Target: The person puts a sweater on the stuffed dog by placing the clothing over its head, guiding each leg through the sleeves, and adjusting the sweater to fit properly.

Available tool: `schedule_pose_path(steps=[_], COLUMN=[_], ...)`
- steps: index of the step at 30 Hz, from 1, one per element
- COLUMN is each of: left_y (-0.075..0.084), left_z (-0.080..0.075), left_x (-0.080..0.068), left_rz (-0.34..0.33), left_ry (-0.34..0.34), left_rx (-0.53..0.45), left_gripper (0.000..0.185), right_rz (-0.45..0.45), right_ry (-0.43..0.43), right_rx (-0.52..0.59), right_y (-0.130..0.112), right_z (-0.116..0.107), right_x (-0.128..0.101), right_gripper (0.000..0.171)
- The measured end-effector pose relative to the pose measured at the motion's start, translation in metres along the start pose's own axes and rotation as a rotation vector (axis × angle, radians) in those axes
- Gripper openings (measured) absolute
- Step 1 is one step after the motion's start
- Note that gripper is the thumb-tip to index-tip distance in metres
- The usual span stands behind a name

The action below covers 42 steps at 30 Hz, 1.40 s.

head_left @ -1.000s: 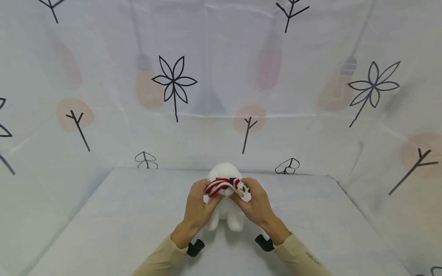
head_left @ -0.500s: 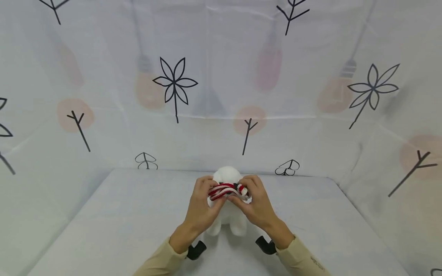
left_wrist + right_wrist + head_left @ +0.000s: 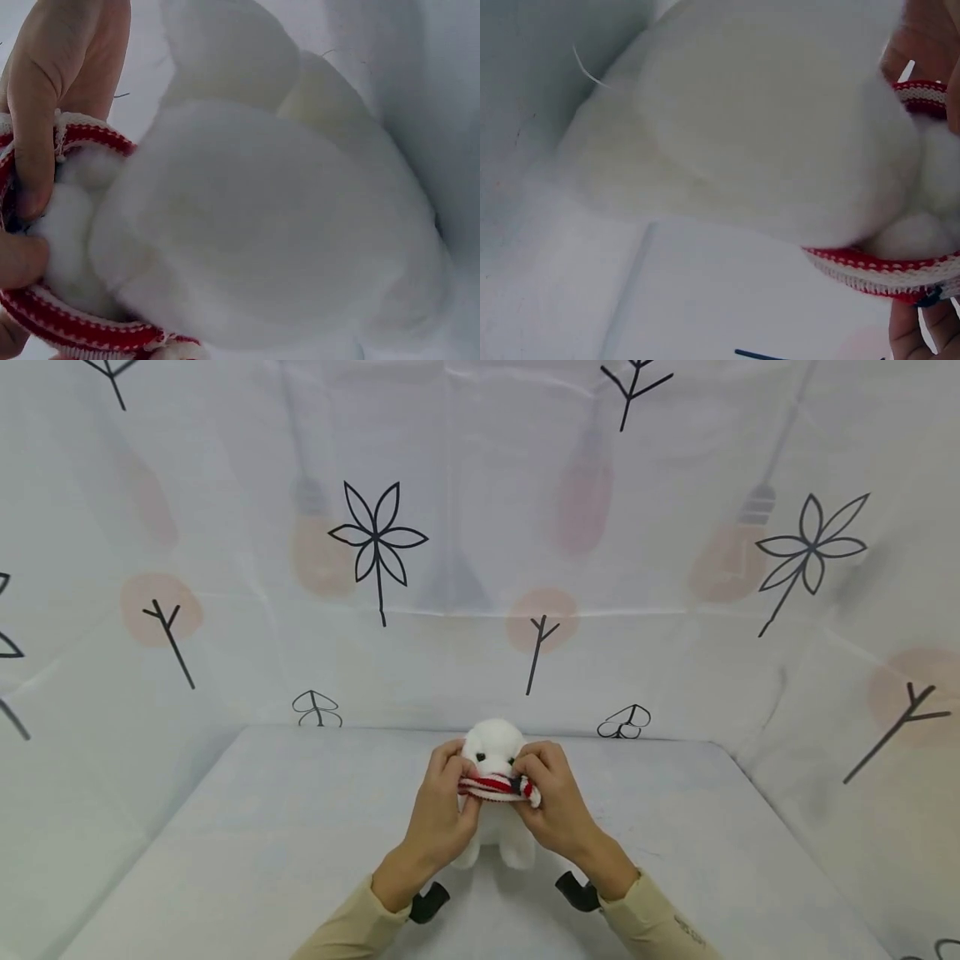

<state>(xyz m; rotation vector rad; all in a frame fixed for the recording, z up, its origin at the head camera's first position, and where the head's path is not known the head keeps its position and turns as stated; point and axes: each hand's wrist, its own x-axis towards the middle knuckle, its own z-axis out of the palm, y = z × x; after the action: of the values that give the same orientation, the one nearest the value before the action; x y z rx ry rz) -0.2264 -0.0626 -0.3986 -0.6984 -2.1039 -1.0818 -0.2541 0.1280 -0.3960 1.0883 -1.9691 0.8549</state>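
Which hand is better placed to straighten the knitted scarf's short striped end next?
Probably the right hand: it grips the red-and-white knitted scarf beside that striped end, while the left hand grips across the white plush toy.

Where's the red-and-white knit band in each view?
Head: band low centre, across the white plush toy.
Left wrist: band along left edge, middle to bottom.
Right wrist: band at right edge, upper and lower stretches.
Shared landmark: the white plush toy, large in both wrist views.
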Motion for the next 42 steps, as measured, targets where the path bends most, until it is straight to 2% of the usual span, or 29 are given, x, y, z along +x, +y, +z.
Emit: schedule_pose_path(steps=[5,8,11,15,21,29,36,42], left_y=[0.001,0.0,-0.003,-0.007,-0.01,-0.018,-0.022,-0.024], left_z=[-0.005,-0.006,-0.004,-0.002,-0.001,0.002,0.003,0.0], left_x=[0.001,0.001,0.001,-0.001,-0.004,-0.006,-0.008,-0.007], left_rz=[-0.076,-0.097,-0.069,-0.047,-0.089,-0.131,-0.192,-0.239], left_ry=[-0.076,-0.069,-0.051,-0.057,-0.081,-0.081,0.027,0.009], left_rx=[-0.119,-0.135,-0.068,0.024,0.1,0.164,0.23,0.296], left_gripper=[0.02,0.015,0.016,0.019,0.023,0.041,0.056,0.061], right_rz=[0.107,0.143,0.126,0.108,0.143,0.185,0.186,0.151], right_ry=[-0.094,-0.104,-0.09,-0.075,-0.098,-0.139,-0.088,-0.031], right_rx=[0.055,0.082,0.065,0.02,0.029,-0.018,-0.045,-0.09], right_y=[-0.003,-0.003,-0.002,0.003,0.009,0.015,0.018,0.02], right_z=[-0.006,-0.008,-0.007,-0.004,0.002,0.003,0.005,0.006], right_x=[-0.003,-0.003,-0.001,-0.003,-0.009,-0.013,-0.016,-0.016], right_gripper=[0.033,0.025,0.017,0.022,0.026,0.028,0.037,0.036])
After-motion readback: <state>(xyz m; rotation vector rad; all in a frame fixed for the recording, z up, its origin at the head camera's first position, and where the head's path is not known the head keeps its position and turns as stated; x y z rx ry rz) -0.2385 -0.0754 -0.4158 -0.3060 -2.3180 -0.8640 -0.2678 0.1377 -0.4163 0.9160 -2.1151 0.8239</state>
